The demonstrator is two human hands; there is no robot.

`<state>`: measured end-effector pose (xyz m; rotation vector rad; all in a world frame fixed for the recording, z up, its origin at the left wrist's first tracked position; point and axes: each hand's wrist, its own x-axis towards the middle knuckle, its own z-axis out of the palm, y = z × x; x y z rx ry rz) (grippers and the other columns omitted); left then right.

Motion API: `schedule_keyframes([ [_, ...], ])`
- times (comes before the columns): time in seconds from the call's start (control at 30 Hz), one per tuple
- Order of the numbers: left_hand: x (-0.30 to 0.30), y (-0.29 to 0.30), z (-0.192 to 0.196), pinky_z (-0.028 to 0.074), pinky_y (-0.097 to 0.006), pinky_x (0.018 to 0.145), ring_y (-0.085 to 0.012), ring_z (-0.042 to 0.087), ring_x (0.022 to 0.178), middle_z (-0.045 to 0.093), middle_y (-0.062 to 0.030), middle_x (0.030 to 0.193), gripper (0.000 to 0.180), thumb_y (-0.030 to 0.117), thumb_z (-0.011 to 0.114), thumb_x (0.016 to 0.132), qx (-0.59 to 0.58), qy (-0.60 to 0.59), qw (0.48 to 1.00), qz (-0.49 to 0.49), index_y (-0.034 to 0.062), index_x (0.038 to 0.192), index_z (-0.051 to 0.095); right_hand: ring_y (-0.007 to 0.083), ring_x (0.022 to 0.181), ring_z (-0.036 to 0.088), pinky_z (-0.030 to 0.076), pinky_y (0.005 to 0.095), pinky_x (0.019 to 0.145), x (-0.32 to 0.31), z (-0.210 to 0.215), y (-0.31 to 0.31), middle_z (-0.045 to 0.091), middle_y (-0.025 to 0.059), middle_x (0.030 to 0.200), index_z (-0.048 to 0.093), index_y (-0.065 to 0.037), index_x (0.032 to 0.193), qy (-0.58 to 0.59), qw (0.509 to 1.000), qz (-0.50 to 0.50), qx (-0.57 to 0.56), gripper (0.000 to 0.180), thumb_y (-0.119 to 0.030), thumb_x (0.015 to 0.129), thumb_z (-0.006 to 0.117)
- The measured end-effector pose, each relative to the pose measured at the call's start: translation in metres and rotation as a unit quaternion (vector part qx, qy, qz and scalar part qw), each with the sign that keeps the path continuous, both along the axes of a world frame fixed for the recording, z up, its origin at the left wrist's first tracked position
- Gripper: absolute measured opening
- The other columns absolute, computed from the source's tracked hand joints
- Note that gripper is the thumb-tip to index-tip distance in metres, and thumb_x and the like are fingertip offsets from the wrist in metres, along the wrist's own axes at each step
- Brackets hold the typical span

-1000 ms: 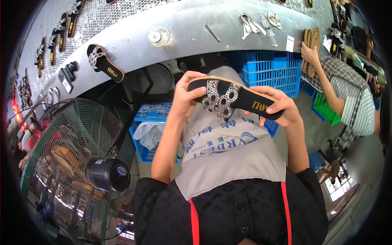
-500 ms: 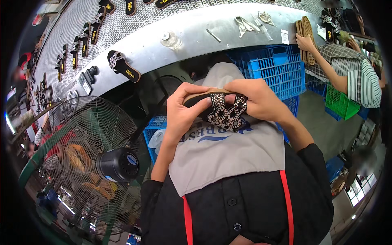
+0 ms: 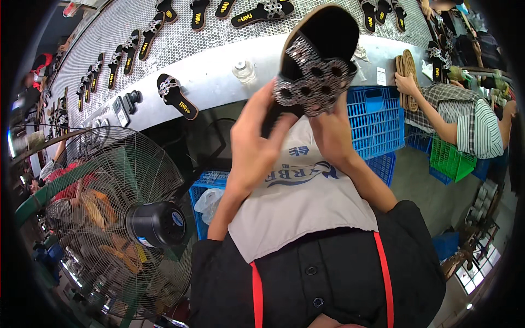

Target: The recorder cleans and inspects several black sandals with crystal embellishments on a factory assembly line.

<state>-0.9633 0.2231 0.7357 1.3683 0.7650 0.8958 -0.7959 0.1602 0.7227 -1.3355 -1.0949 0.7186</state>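
Observation:
Both my hands hold one black slide sandal [image 3: 322, 85] up in front of me, its rounded end pointing away and its strap facing me. The wide strap has cut-out circles and is covered with sparkling stones. My left hand [image 3: 252, 143] is closed on the sandal's left, lower part, with the thumb towards me, slightly blurred. Under the strap on the right, my right hand [image 3: 332, 134] grips the sandal from below, its fingers mostly hidden behind it. Ahead on the metal ledge [image 3: 219, 90] lies a similar single sandal [image 3: 178, 98].
Beyond the ledge, a mesh conveyor belt [image 3: 219, 46] carries several similar sandals. A clear bottle [image 3: 243, 71] stands on the ledge. At left is a large caged fan [image 3: 158, 224]. Blue crates [image 3: 377, 115] stand right of my lap; farther right a co-worker's hand [image 3: 406, 85] holds tan soles [image 3: 409, 68].
The sandal has risen from above my lap towards the ledge and turned from lying crosswise to rounded end up. Both hands went with it, and my view has shifted slightly.

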Motion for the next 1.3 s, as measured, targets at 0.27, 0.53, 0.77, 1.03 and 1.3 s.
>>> schedule_keyframes([
  [0.27, -0.060, 0.015, -0.005, 0.055, -0.027, 0.079, -0.0193, 0.072, 0.087, 0.074, -0.0137, 0.107, 0.040, -0.009, 0.068, 0.084, 0.100, 0.083, 0.989, -0.076, 0.0012, 0.123, 0.072, 0.0204, 0.137, 0.044, 0.040, 0.0353, 0.108, 0.048, 0.043, -0.034, 0.044, 0.0149, 0.152, 0.030, 0.004, 0.157, 0.068, 0.977, 0.150, -0.137, 0.072, -0.011, 0.093, 0.062],
  [0.53, -0.047, 0.002, 0.014, 0.053, -0.032, 0.062, -0.0252, 0.068, 0.070, 0.068, -0.0111, 0.086, 0.041, -0.003, 0.072, 0.081, 0.213, 0.192, 0.937, -0.198, 0.0047, 0.121, 0.072, 0.0245, 0.091, 0.076, 0.057, 0.0312, 0.081, 0.045, 0.087, -0.029, 0.076, 0.0156, 0.102, 0.071, 0.001, 0.116, -0.197, 0.914, 0.251, -0.249, 0.036, -0.003, 0.080, 0.066],
  [0.77, 0.006, 0.013, 0.020, 0.047, -0.038, 0.057, -0.0269, 0.060, 0.063, 0.057, -0.0097, 0.078, 0.023, 0.015, 0.076, 0.085, 0.306, 0.173, 0.926, -0.140, 0.0039, 0.104, 0.071, 0.0255, 0.093, 0.076, 0.057, 0.0317, 0.083, 0.060, 0.086, -0.016, 0.076, 0.0154, 0.104, 0.070, 0.003, 0.117, -0.159, 0.927, 0.241, -0.239, 0.037, 0.000, 0.081, 0.064],
  [1.03, 0.088, 0.053, 0.027, 0.046, -0.041, 0.057, -0.0293, 0.059, 0.064, 0.053, -0.0092, 0.076, 0.013, 0.016, 0.073, 0.086, 0.252, 0.127, 0.947, -0.154, 0.0076, 0.089, 0.064, 0.0336, 0.090, 0.074, 0.057, 0.0359, 0.078, 0.120, 0.099, 0.014, 0.075, 0.0167, 0.100, 0.072, -0.001, 0.112, -0.206, 0.940, 0.184, -0.198, 0.032, 0.000, 0.081, 0.064],
  [1.3, 0.157, 0.103, 0.048, 0.048, -0.040, 0.059, -0.0300, 0.063, 0.067, 0.058, -0.0094, 0.079, 0.014, 0.020, 0.072, 0.091, 0.216, 0.182, 0.928, -0.241, 0.0078, 0.094, 0.066, 0.0258, 0.095, 0.073, 0.054, 0.0327, 0.085, 0.200, 0.098, 0.050, 0.075, 0.0130, 0.106, 0.071, -0.007, 0.120, -0.022, 0.937, 0.207, -0.280, 0.030, -0.011, 0.090, 0.068],
])
